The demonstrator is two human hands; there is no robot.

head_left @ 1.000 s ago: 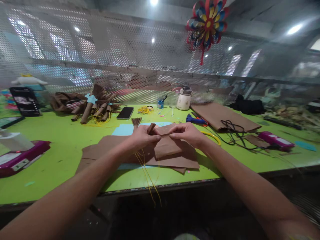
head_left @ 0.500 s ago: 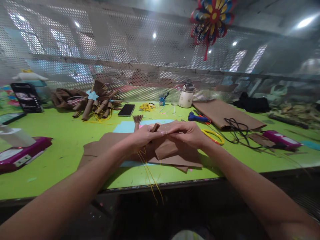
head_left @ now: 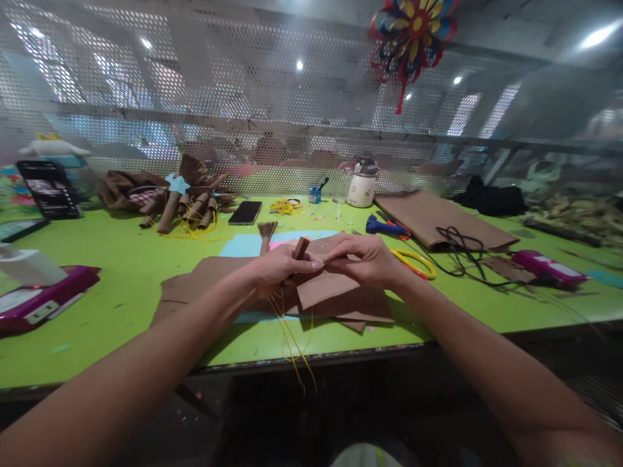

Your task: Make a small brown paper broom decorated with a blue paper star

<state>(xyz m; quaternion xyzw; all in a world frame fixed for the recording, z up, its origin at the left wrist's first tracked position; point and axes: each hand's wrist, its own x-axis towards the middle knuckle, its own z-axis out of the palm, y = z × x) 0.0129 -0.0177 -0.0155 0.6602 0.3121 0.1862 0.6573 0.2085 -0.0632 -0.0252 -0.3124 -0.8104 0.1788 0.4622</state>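
My left hand [head_left: 282, 267] is closed around a rolled brown paper piece [head_left: 301, 248], whose end sticks up past the thumb. A fanned, fringed paper end [head_left: 267, 232] shows just behind this hand; whether it is the same piece is hidden. Yellow threads [head_left: 287, 327] hang from below the left hand over the table edge. My right hand [head_left: 363, 258] pinches close to the left thumb tip, its fingertips pressed together on something too small to make out. Brown paper sheets [head_left: 195, 285] lie beneath both hands, over light blue paper [head_left: 238, 245].
Yellow-handled scissors [head_left: 416, 264] and a blue glue gun [head_left: 387, 227] lie right of my hands. Behind are a phone [head_left: 246, 213], yellow thread [head_left: 286, 207], a bottle [head_left: 363, 185] and bundled paper rolls [head_left: 185, 201]. Purple power strips [head_left: 549, 269] flank the green table [head_left: 121, 324], with black cable nearby.
My right fingertips have drawn slightly away from the left thumb, leaving a small gap. The paper roll in my left hand stands a little more upright.
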